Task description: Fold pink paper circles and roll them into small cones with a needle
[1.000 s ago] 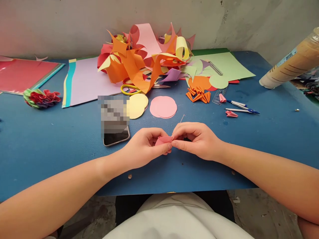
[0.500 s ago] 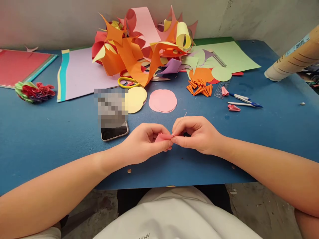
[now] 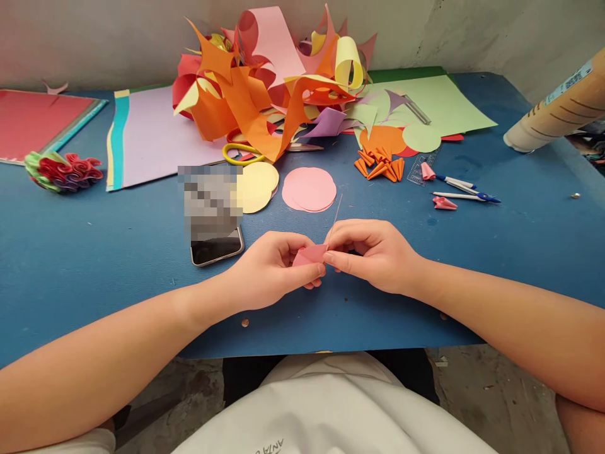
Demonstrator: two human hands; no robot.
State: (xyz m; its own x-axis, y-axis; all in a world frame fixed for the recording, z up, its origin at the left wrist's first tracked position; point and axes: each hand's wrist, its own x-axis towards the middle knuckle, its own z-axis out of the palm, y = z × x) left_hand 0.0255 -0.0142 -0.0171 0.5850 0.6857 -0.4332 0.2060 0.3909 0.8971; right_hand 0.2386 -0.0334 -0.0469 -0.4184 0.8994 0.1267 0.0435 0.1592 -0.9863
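Between thumb and fingers, my left hand (image 3: 278, 268) pinches a folded piece of pink paper (image 3: 309, 255). My right hand (image 3: 371, 255) is closed at the paper's right tip, gripping a thin, straight stick (image 3: 337, 211) that points up and away. Whether the stick is metal or wood I cannot make out. The stick's lower end meets the paper's edge, partly hidden by my right fingers. Just beyond my hands lies a stack of pink paper circles (image 3: 309, 189), with yellow paper circles (image 3: 258, 189) beside it.
A phone (image 3: 217, 249) lies left of my hands, partly blurred out. Orange paper cones (image 3: 380, 166), a small pink folded piece (image 3: 445, 203) and a compass (image 3: 466, 197) are at the right. Paper scraps (image 3: 255, 107) and yellow-handled scissors (image 3: 241, 153) fill the back. A ruffled paper flower (image 3: 66, 171) sits far left.
The pink paper has turned so more of its flat face shows. The thin stick stands out longer and more upright from my right fingers. My hands have stayed nearly in place.
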